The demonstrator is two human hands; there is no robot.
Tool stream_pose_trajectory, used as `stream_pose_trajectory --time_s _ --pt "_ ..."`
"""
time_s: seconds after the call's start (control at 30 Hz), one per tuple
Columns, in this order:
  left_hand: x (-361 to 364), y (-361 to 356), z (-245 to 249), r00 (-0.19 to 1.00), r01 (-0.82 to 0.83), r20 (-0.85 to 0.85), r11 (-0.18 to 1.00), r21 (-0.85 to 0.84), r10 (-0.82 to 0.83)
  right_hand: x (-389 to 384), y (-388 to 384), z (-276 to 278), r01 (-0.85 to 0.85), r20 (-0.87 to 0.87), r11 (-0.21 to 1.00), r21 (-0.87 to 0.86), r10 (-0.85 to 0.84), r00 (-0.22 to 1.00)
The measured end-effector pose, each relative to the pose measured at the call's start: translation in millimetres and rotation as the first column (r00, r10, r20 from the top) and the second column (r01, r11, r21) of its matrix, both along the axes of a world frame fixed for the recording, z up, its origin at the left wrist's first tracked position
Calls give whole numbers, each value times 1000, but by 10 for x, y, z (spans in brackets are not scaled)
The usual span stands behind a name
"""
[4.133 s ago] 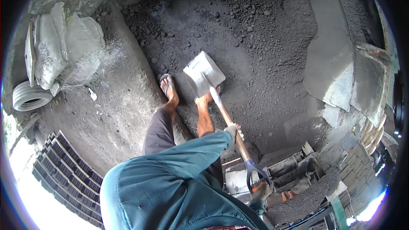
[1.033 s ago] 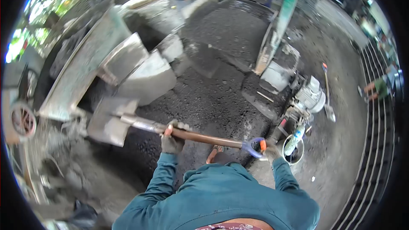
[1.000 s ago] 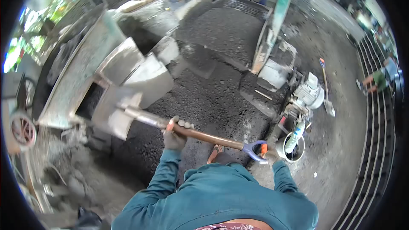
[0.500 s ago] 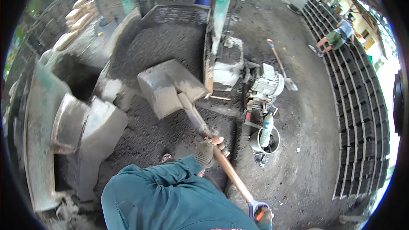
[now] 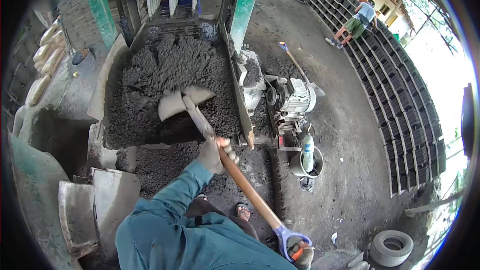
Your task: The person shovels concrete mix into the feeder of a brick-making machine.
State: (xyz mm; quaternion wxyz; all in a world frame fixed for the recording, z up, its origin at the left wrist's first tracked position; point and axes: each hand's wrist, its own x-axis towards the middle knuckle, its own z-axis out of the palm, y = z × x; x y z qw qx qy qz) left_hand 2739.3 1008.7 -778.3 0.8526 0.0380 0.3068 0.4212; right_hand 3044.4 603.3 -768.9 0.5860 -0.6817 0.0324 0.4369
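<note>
A shovel (image 5: 252, 187) with a wooden shaft runs from the lower right up to the centre left. My left hand (image 5: 214, 155), in a pale glove, is wrapped round the shaft just behind the metal socket. At the lower right my right hand (image 5: 301, 255) holds the purple D-shaped handle. The shovel blade (image 5: 186, 101) is over the dark, loose material (image 5: 165, 65) in the walled bin, above a dark hollow at the bin's near edge. Part of the blade is blurred.
Right of the bin are a motor (image 5: 298, 96), a bucket (image 5: 306, 164) holding a bottle, and another shovel (image 5: 300, 70). Concrete slabs (image 5: 114, 195) lean at left. A person (image 5: 356, 25) bends by the block racks (image 5: 395, 105); another stands behind the bin. A tyre (image 5: 391, 248) lies lower right.
The shovel blade has moved forward over the bin and turned, and my left hand has gone forward with it. The view has shifted, and the loose material looks more heaped.
</note>
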Motion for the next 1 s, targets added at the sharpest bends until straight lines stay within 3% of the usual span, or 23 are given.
stream_pose_trajectory --time_s 0.1,0.17,0.23,0.3,0.33,0.37,0.4,0.43,0.47,0.53,0.6,0.67,0.73,0.9,1.0 --pt "-349 484 87 1000 4 -30 996 86 -1 -748 467 189 -21 -81 991 133 32 996" --pt "-610 850 131 999 -18 -47 979 204 28 -1196 746 245 88 -235 947 308 -14 972" --pt "-848 1309 11 991 -78 -82 950 304 107 -1617 1043 548 -52 -189 909 413 141 972" --pt "-933 1498 152 954 -202 -169 946 256 249 -1555 953 153 -200 -123 776 598 335 934" --pt "-913 1266 164 949 -203 -191 949 242 252 -1659 986 597 -317 2 826 467 358 934" --pt "-854 1056 273 945 -206 -202 947 247 258 -1369 793 279 -327 -35 770 548 412 910" --pt "-761 933 399 942 -211 -202 940 269 269 -1247 660 405 -232 -78 823 519 316 946" --pt "-700 697 302 982 -154 -54 934 323 180 -1155 478 519 -132 -128 871 474 216 968" --pt "-574 287 455 989 -137 -16 956 258 146 -965 233 434 -130 -97 888 441 191 977" --pt "-317 -367 444 998 -52 -10 979 195 56 -600 -350 75 -142 -2 937 318 151 989" --pt "-22 -984 391 1000 -3 -9 971 240 5 -243 -915 -567 -164 130 976 145 145 981" --pt "224 -1503 271 996 62 43 976 209 -72 21 -1652 -1278 -38 140 999 -5 38 989" --pt "459 -2010 219 993 106 33 982 158 -113 25 -2374 -1479 31 98 994 -107 -21 995" --pt "863 -2955 -90 977 203 67 979 1 -202 35 -3807 -1278 126 83 975 -182 -113 990" --pt "931 -3166 -168 980 182 101 978 -100 -172 25 -4090 -997 143 119 974 -173 -124 985"
